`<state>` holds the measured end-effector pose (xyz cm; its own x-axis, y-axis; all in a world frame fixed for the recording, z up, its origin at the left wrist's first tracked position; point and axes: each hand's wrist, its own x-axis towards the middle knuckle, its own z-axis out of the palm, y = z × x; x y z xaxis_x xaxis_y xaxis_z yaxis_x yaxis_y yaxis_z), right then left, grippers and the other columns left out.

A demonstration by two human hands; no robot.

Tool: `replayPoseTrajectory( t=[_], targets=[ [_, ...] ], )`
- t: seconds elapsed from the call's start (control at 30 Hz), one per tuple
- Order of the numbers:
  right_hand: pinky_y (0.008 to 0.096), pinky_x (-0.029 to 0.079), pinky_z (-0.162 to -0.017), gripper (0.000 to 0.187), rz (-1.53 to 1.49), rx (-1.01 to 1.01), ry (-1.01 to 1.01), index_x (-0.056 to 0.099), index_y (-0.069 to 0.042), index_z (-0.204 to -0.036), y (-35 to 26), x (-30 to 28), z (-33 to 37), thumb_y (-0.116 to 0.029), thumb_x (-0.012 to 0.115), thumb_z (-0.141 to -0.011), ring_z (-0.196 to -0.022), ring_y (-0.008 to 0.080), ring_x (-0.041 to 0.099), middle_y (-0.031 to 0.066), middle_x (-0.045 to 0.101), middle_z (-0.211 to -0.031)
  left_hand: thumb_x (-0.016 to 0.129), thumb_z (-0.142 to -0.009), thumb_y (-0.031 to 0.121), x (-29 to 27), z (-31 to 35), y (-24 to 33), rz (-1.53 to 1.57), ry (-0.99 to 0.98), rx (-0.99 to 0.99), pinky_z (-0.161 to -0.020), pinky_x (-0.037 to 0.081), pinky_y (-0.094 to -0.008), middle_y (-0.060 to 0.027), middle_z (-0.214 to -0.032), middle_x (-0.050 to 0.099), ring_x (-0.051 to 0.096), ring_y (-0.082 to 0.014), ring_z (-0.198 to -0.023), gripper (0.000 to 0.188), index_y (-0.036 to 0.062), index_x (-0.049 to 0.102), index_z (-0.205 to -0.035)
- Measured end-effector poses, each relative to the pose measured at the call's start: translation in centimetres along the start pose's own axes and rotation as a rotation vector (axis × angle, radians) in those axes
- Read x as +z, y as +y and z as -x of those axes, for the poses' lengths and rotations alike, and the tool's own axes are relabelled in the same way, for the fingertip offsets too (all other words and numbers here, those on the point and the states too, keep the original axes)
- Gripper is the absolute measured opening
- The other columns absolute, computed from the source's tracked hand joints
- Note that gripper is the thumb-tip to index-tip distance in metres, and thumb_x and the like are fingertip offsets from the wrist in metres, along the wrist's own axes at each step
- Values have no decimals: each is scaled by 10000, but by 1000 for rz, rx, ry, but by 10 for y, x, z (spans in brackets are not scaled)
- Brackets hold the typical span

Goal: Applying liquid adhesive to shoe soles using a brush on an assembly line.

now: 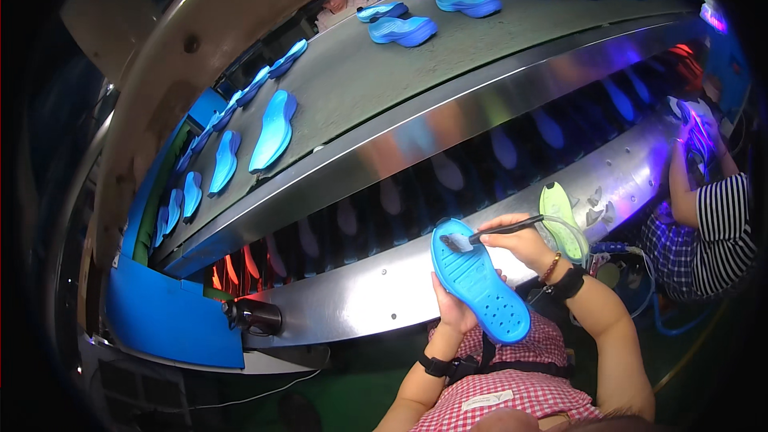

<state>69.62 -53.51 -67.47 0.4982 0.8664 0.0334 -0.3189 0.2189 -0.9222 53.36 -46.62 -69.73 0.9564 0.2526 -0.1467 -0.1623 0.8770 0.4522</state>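
A bright blue shoe sole (482, 286) with a grooved heel and a holed forefoot is tilted in front of me. Beneath it my left hand (453, 304) grips its edge, with the fingers partly hidden behind it. Closed round a dark-handled brush (504, 228) is my right hand (524, 242). The brush's pale bristles touch the sole near the heel end. Just beyond my right hand, a yellow-green sole (562, 220) lies on the metal ledge, with a clear tube beside it.
Many blue soles (274, 132) lie on the dark conveyor belt (344, 84) above. More soles stand in the dark gap below, lit red at the left. A dark cylinder (258, 317) rests on the metal ledge (336, 304). A co-worker in a striped sleeve (724, 212) works at the right.
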Motion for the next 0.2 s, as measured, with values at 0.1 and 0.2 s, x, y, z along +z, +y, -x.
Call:
replayPoseTrajectory(
  t=[0.1,0.2],
  targets=[
    [258,491,-735,174,93,-58,-40,668,-26,-918,-3,17,4,-70,663,-750,-796,144,624,66,666,-871,112,-736,799,6,-10,-14,-296,334,234,-985,319,-542,-146,-1304,413,429,-360,-1161,941,114,294,-1355],
    [366,486,-799,195,738,-539,-166,682,-96,-925,-7,27,21,-193,664,-757,-855,248,625,76,670,-887,117,-744,792,-3,-14,-1,-335,464,281,-1039,236,-535,-96,-1365,358,340,-350,-1244,925,125,281,-1363]
  ],
)
